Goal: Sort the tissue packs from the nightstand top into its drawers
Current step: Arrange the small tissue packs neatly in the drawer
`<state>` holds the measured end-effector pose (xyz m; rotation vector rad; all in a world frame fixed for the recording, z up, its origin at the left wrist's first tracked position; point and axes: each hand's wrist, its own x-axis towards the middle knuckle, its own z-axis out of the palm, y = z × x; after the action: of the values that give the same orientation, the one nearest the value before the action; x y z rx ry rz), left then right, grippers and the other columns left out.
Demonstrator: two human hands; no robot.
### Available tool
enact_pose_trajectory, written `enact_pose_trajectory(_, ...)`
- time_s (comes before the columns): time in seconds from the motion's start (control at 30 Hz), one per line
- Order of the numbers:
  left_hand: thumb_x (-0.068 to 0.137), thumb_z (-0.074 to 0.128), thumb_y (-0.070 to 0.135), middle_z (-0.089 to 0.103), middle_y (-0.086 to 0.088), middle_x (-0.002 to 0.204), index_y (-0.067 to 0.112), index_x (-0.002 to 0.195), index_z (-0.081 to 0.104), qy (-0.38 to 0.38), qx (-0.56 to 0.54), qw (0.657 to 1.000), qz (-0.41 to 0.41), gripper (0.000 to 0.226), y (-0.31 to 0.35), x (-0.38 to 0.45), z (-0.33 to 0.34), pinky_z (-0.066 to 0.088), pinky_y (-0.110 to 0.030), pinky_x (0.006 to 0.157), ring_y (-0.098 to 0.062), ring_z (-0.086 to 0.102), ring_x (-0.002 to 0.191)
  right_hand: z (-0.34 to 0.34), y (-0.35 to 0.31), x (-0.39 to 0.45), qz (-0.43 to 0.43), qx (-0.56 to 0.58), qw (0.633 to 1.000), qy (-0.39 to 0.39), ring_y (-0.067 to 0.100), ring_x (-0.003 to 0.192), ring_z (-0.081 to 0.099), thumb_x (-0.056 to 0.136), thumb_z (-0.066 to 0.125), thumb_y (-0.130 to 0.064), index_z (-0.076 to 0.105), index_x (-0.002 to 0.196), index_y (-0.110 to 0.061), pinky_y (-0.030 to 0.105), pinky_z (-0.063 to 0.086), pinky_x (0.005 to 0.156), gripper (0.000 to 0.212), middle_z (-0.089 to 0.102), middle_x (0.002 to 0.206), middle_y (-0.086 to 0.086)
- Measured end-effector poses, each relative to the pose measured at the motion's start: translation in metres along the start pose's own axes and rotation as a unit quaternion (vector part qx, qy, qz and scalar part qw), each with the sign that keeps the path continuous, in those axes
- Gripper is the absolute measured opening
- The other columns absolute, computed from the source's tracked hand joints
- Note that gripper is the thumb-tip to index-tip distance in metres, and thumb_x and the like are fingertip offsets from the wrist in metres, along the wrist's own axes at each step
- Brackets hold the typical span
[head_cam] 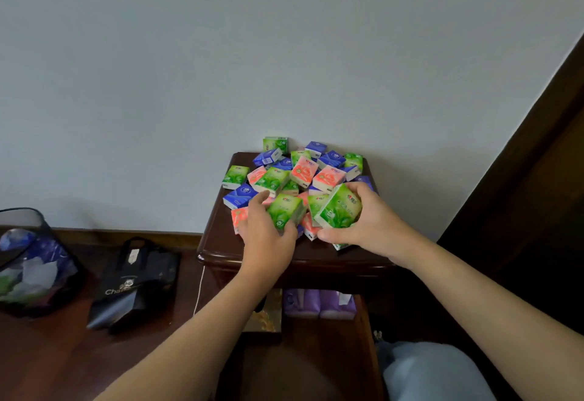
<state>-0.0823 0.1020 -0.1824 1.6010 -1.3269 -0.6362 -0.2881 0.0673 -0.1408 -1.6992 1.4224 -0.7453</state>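
Tissue packs (292,176) are mostly still heaped on the nightstand top (218,242), middle of the frame — green, blue and pink all jumbled together, so I'd say the sorting has barely started. Left hand (268,233) has its fingers wrapped around one green pack (284,211), and the right hand (369,220) is clutching another green pack (339,208), both just above the heap. Below, an open drawer (363,315) shows some purple packs (319,302) inside. Lower left there's a black bag (139,283) and a mesh bin (31,261) on the floor.
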Motion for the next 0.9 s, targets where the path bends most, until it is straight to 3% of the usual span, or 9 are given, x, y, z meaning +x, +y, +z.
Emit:
enact_pose_trajectory(0.03,0.093,0.076,0.03,0.053,0.004,0.13,0.022,0.147,0.034,-0.013,-0.048,0.998,-0.041,0.069,-0.004,-0.011,-0.006,0.034,-0.02,0.104,-0.02,0.045,0.129,0.009,0.001,-0.009,0.012,0.062,0.998,-0.024,0.014,0.107,0.071,0.04,0.1,-0.063,0.05,0.133,-0.037,0.042,0.061,0.086,0.109,0.069,0.122,-0.009)
enact_pose_trajectory(0.1,0.091,0.079,0.026,0.057,0.002,0.123,0.023,0.138,0.036,-0.012,-0.119,0.987,-0.107,0.064,-0.018,-0.034,-0.017,0.052,-0.02,0.09,-0.016,0.062,0.115,0.029,0.007,-0.027,0.039,0.145,0.987,-0.059,0.015,0.09,0.076,0.046,0.101,-0.057,0.054,0.124,-0.039,0.039,0.063,0.064,0.093,0.076,0.107,-0.006)
enact_pose_trajectory(0.17,0.086,0.082,0.016,0.058,0.0,0.119,0.018,0.14,0.036,-0.004,-0.132,0.978,-0.161,0.071,-0.037,-0.054,-0.027,0.052,-0.013,0.074,-0.009,0.065,0.102,0.054,0.018,-0.044,0.07,0.173,0.979,-0.08,0.016,0.09,0.077,0.058,0.097,-0.05,0.059,0.122,-0.034,0.038,0.063,0.064,0.077,0.076,0.108,-0.001)
enact_pose_trajectory(0.3,0.073,0.091,0.013,0.051,-0.006,0.13,0.023,0.144,0.034,-0.005,-0.117,0.965,-0.237,0.091,-0.077,-0.087,-0.049,0.058,-0.032,0.089,-0.015,0.063,0.108,0.109,0.053,-0.073,0.14,0.157,0.965,-0.157,0.019,0.089,0.077,0.086,0.084,-0.032,0.064,0.118,-0.022,0.039,0.064,0.065,0.039,0.076,0.105,0.006)
enact_pose_trajectory(0.4,0.074,0.088,0.017,0.041,-0.003,0.128,0.04,0.131,0.046,-0.022,-0.112,0.956,-0.271,0.074,-0.102,-0.105,-0.062,0.065,-0.037,0.078,-0.019,0.059,0.106,0.15,0.076,-0.091,0.17,0.137,0.958,-0.188,0.018,0.085,0.074,0.097,0.072,-0.03,0.066,0.117,-0.021,0.04,0.063,0.063,0.023,0.072,0.099,0.005)
enact_pose_trajectory(0.5,0.076,0.084,0.012,0.048,-0.01,0.128,0.038,0.112,0.056,-0.005,-0.137,0.941,-0.31,0.051,-0.126,-0.112,-0.069,0.063,-0.033,0.061,-0.03,0.066,0.105,0.186,0.098,-0.096,0.185,0.083,0.959,-0.198,0.018,0.088,0.071,0.101,0.068,-0.027,0.065,0.12,-0.021,0.038,0.061,0.064,0.021,0.07,0.105,0.006)
enact_pose_trajectory(0.6,0.079,0.086,0.005,0.062,-0.011,0.118,0.032,0.11,0.053,-0.009,-0.192,0.918,-0.348,0.053,-0.148,-0.116,-0.074,0.058,-0.03,0.055,-0.028,0.071,0.093,0.221,0.119,-0.095,0.195,0.006,0.96,-0.199,0.018,0.089,0.068,0.097,0.071,-0.014,0.057,0.128,-0.02,0.036,0.06,0.073,0.034,0.066,0.114,0.008)
enact_pose_trajectory(0.73,0.081,0.087,0.006,0.065,-0.009,0.115,0.03,0.113,0.055,-0.038,-0.228,0.895,-0.382,0.052,-0.169,-0.113,-0.08,0.059,-0.032,0.057,-0.023,0.073,0.087,0.261,0.14,-0.089,0.197,-0.071,0.961,-0.182,0.024,0.113,0.064,0.092,0.076,-0.012,0.055,0.127,-0.017,0.038,0.053,0.098,0.041,0.064,0.123,0.007)
enact_pose_trajectory(0.9,0.078,0.079,-0.015,0.064,-0.012,0.118,0.035,0.107,0.056,-0.04,-0.203,0.891,-0.404,0.062,-0.189,-0.102,-0.078,0.063,-0.036,0.06,-0.029,0.07,0.102,0.296,0.159,-0.079,0.151,-0.122,0.959,-0.208,0.022,0.119,0.064,0.094,0.074,-0.018,0.066,0.129,-0.015,0.025,0.047,0.096,0.035,0.068,0.127,0.004)
